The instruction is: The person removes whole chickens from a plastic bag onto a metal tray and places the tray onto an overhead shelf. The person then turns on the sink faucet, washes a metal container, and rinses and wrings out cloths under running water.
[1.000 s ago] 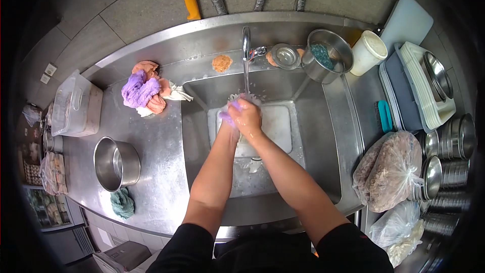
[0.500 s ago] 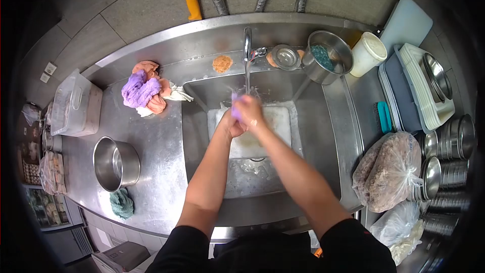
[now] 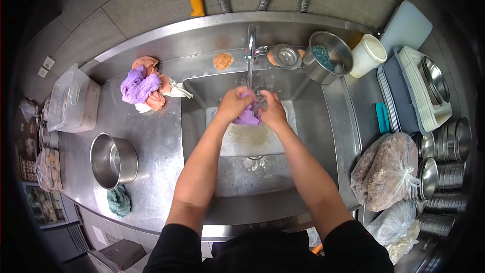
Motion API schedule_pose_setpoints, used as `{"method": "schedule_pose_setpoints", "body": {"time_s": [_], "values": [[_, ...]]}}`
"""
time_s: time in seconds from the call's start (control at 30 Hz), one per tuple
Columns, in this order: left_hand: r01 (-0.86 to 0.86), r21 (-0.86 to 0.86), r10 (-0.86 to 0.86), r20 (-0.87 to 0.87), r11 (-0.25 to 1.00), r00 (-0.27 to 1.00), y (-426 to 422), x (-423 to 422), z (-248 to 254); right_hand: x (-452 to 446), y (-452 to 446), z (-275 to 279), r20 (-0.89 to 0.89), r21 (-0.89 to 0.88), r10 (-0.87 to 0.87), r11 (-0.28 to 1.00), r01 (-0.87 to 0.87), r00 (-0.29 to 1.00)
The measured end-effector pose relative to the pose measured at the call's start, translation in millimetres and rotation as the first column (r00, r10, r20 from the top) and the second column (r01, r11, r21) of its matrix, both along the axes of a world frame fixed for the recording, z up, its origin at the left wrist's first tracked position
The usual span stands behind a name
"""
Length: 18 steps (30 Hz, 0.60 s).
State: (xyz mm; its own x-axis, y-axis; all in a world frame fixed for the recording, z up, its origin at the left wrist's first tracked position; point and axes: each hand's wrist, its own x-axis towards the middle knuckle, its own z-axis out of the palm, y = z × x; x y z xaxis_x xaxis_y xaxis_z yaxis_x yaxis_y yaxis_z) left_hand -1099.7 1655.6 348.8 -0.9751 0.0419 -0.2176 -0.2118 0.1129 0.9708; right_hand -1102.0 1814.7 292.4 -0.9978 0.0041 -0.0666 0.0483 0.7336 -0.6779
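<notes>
A wet purple cloth (image 3: pixel 248 117) hangs over the sink basin (image 3: pixel 323 126), beneath water from the faucet (image 3: pixel 251 40). My left hand (image 3: pixel 235 104) is closed on the cloth's upper part, its fingers bent round it. At the cloth's right edge, my right hand (image 3: pixel 273 112) has its thumb and fingers apart, with splashing water between them. Whether the right thumb touches the cloth is hard to see. Below both hands lies a white slab (image 3: pixel 237 144) in the basin, with a brownish patch on it.
Purple, orange and white cloths (image 3: pixel 144 88) are heaped on the left counter. A steel pot (image 3: pixel 113 162) and a green cloth (image 3: pixel 119 201) stand nearer. Behind the sink are an orange scrub pad (image 3: pixel 223 61) and a steel pot (image 3: pixel 328 59). Filled plastic bags (image 3: pixel 389 172) lie right.
My hands were pressed together round the purple cloth; now they are apart. The right hand has moved to the right, and the cloth hangs more spread out from the left.
</notes>
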Motion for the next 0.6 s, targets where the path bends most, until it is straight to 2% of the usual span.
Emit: {"method": "schedule_pose_setpoints", "body": {"time_s": [0.07,0.1,0.13,0.2,0.23,0.27,0.33,0.4,0.43,0.47,0.5,0.53,0.57,0.6], "values": [[0.288,-0.167,-0.307,-0.101,0.943,0.947,-4.3,0.1,17.8,11.5,-7.3,21.6,-0.245,-0.258,0.285,0.902,-0.346,0.927],[0.288,-0.336,-0.347,-0.130,0.897,0.929,-1.9,5.5,31.6,5.7,-16.2,7.0,-0.006,-0.064,0.327,0.943,-0.327,0.945],[0.284,-0.343,-0.344,-0.130,0.896,0.930,-5.0,11.1,45.6,2.2,-21.4,15.8,-0.010,-0.070,0.331,0.941,-0.331,0.944],[0.235,-0.343,-0.330,-0.253,0.909,0.909,-13.5,21.1,65.9,-2.4,-30.1,40.0,0.208,-0.154,0.300,0.950,-0.272,0.931],[0.238,-0.351,-0.336,-0.251,0.906,0.908,-19.7,25.5,74.5,-9.4,-28.3,18.0,0.191,-0.172,0.246,0.962,-0.214,0.950],[0.200,-0.308,-0.286,-0.263,0.930,0.921,-28.8,31.6,80.9,-11.2,-24.9,13.9,0.193,-0.177,0.247,0.961,-0.214,0.950],[0.150,-0.265,-0.225,-0.277,0.952,0.934,-45.1,40.3,79.5,-21.6,-16.7,8.3,0.255,-0.062,0.221,0.975,-0.212,0.941],[-0.053,-0.006,0.048,-0.342,0.999,0.938,-57.9,45.8,59.5,-42.1,-9.1,-25.2,0.229,-0.080,0.276,0.961,-0.265,0.933],[-0.117,0.041,0.124,-0.328,0.992,0.937,-61.3,46.2,43.4,-49.2,-5.9,-24.5,0.176,-0.182,0.292,0.948,-0.261,0.940],[-0.173,-0.024,0.153,-0.360,0.985,0.920,-60.2,48.0,28.3,-54.5,-3.2,-25.5,0.127,-0.281,0.300,0.925,-0.256,0.946],[-0.202,-0.040,0.179,-0.314,0.979,0.932,-56.0,49.6,1.4,-60.1,-2.3,-28.4,0.167,-0.476,0.308,0.857,-0.197,0.937],[-0.229,-0.057,0.206,-0.267,0.972,0.942,-50.1,49.4,-26.0,-57.9,-4.3,-13.7,0.165,-0.468,0.307,0.861,-0.199,0.937],[-0.189,-0.056,0.189,-0.003,0.980,0.982,-42.8,49.9,-47.3,-46.7,-11.3,16.0,0.179,-0.730,0.348,0.674,-0.113,0.920],[-0.146,-0.047,0.154,0.261,0.988,0.953,-32.7,50.9,-58.9,-35.5,-20.0,43.1,0.177,-0.910,0.389,0.415,-0.001,0.904]]}}
